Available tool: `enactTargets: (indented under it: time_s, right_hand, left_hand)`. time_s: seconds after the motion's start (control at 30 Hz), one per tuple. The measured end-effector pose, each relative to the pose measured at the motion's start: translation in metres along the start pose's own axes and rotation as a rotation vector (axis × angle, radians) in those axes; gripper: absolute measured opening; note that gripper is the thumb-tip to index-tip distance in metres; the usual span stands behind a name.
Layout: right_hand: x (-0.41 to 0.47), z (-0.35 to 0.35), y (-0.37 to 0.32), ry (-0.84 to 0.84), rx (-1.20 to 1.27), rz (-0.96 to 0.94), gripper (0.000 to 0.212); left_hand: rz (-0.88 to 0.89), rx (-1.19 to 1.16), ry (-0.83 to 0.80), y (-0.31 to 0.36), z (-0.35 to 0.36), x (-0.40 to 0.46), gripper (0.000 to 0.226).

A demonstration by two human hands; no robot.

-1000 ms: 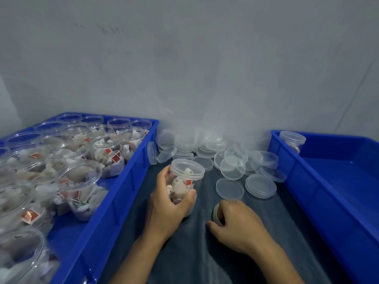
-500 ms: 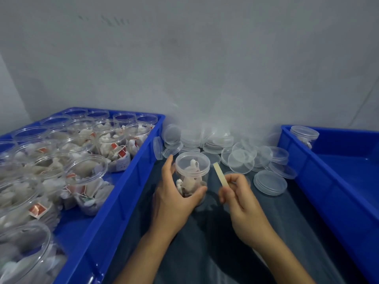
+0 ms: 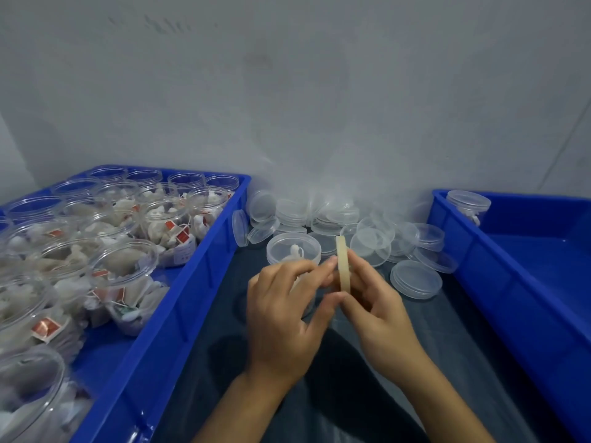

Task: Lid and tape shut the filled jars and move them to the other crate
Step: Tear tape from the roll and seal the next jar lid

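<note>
A clear lidded jar with white contents stands on the dark mat between two blue crates, partly hidden behind my left hand. My right hand holds a thin beige tape roll upright on edge, just right of the jar. The left index finger and thumb reach across and pinch the roll's left side. The left crate holds several open filled jars. One lidded jar stands in the far corner of the right crate.
Several loose clear lids lie piled against the grey wall behind the jar, some stacked, some leaning on the left crate. Dark mat lies under my forearms, with a crate wall close on each side.
My right hand lifted the tape roll off the mat and brought it beside the jar. My left hand left the jar's side and its fingertips closed on the roll.
</note>
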State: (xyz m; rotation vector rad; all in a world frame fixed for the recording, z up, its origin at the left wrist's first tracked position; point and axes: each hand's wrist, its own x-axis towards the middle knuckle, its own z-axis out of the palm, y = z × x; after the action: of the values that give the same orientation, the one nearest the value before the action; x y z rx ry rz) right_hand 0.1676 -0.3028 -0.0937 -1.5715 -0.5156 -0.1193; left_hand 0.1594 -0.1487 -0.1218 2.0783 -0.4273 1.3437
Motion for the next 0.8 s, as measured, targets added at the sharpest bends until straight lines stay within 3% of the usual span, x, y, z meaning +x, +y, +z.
enactTargets:
  time_s: [0.2, 0.47, 0.8]
  right_hand:
    - [-0.003, 0.007, 0.006, -0.063, -0.367, -0.23, 0.073]
    - [-0.003, 0.012, 0.011, -0.011, -0.323, -0.187, 0.072]
    - [-0.002, 0.013, 0.012, 0.024, -0.391, -0.203, 0.07]
  left_hand:
    - [-0.065, 0.043, -0.027, -0.004, 0.002, -0.001, 0.039]
    - [-0.053, 0.056, 0.036, -0.008, 0.007, -0.007, 0.016]
    - [-0.139, -0.037, -0.003, -0.005, 0.005, -0.006, 0.013]
